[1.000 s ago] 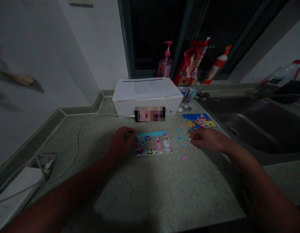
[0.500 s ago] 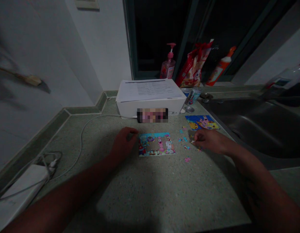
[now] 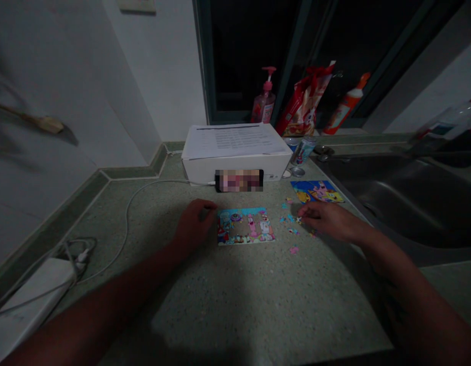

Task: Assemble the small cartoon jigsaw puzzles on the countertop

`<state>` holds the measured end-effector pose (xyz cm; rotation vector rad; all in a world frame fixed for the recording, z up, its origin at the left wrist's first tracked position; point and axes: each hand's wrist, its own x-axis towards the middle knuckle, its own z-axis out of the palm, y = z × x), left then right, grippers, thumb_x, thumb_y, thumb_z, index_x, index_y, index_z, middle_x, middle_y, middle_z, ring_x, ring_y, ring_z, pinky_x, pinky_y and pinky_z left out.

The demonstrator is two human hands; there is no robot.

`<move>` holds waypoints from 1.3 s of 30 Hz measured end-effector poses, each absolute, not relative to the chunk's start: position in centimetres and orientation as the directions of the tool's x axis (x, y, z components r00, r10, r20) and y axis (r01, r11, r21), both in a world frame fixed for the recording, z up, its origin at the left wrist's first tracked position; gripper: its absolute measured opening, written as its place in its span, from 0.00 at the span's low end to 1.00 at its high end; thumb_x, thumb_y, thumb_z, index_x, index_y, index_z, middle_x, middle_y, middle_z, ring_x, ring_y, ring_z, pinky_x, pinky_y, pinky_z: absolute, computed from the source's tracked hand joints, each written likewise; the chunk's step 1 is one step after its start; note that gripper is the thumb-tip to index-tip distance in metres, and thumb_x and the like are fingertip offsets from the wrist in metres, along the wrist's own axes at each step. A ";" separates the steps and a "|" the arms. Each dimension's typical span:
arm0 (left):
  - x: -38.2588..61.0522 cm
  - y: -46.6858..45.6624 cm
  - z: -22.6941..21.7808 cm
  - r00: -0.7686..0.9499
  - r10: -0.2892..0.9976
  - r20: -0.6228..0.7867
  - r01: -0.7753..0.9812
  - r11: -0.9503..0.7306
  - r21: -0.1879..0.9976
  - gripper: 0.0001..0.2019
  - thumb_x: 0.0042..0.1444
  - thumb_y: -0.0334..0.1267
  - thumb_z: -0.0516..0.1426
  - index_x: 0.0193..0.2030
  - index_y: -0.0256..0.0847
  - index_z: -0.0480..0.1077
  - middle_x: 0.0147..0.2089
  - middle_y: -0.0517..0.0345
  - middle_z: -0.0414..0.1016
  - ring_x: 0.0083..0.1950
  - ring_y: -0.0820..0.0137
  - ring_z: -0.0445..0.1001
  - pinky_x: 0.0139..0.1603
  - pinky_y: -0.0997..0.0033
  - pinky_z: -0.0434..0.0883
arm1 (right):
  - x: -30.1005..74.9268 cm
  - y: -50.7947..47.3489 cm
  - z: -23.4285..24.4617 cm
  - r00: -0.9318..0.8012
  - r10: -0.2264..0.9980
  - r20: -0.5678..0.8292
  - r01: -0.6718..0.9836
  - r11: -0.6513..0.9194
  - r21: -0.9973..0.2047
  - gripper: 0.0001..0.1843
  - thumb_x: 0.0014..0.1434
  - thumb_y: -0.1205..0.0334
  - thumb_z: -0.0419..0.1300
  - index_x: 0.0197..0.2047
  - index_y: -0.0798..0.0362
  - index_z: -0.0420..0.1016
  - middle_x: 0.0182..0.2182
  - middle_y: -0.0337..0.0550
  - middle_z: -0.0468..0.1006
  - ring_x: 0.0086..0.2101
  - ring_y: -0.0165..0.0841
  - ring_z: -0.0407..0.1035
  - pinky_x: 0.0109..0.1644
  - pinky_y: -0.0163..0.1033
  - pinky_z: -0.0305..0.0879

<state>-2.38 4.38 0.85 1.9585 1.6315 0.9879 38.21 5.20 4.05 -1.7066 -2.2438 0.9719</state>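
Note:
A partly assembled jigsaw puzzle (image 3: 252, 239) with cartoon figures lies flat on the counter, its border joined around a gap in the middle. My left hand (image 3: 195, 222) rests at its left edge, fingers half curled, thumb and forefinger apart with nothing visible between them. To the right of the puzzle, my right hand (image 3: 326, 219) has its thumb and fingertips on a small pale puzzle piece (image 3: 299, 220). Several loose pieces lie around those fingertips, among them a pink piece (image 3: 293, 250) nearer to me. Behind the right hand lies a blue and yellow cartoon picture (image 3: 319, 191).
A white box (image 3: 235, 165) with a printed sheet on top stands behind the puzzle, a phone (image 3: 239, 181) leaning on it with its cable trailing left. A small can (image 3: 304, 151) stands beside the box. The sink (image 3: 410, 203) is at right; a power strip (image 3: 37, 290) lies at left.
My right hand has shifted slightly left among the loose pieces, the small pale piece moving with its fingertips. My left hand and the puzzle have stayed in place.

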 end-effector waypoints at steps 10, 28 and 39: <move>-2.3 3.8 2.1 0.075 0.976 0.204 0.651 -0.203 0.731 0.05 0.68 0.40 0.57 0.43 0.54 0.75 0.50 0.55 0.83 0.56 0.55 0.82 0.64 0.44 0.77 | 38.6 5.6 3.4 -0.338 0.914 -0.225 0.791 0.146 -0.594 0.09 0.63 0.57 0.60 0.43 0.49 0.80 0.39 0.48 0.86 0.38 0.44 0.81 0.44 0.47 0.75; -2.4 4.5 1.2 0.069 0.964 0.258 0.672 -0.236 0.701 0.07 0.64 0.37 0.56 0.43 0.44 0.77 0.48 0.51 0.85 0.52 0.55 0.82 0.60 0.47 0.78 | 37.6 5.2 4.5 -0.323 0.916 -0.237 0.818 0.144 -0.557 0.09 0.62 0.55 0.61 0.39 0.49 0.79 0.33 0.44 0.84 0.33 0.39 0.77 0.40 0.45 0.71; -2.3 4.4 1.1 0.059 0.962 0.266 0.672 -0.235 0.702 0.07 0.65 0.36 0.57 0.43 0.45 0.77 0.48 0.52 0.84 0.53 0.55 0.82 0.60 0.48 0.78 | 35.6 3.3 4.9 -0.532 0.763 -0.366 0.756 0.234 -0.611 0.11 0.60 0.60 0.68 0.46 0.53 0.84 0.33 0.40 0.80 0.33 0.33 0.72 0.37 0.38 0.66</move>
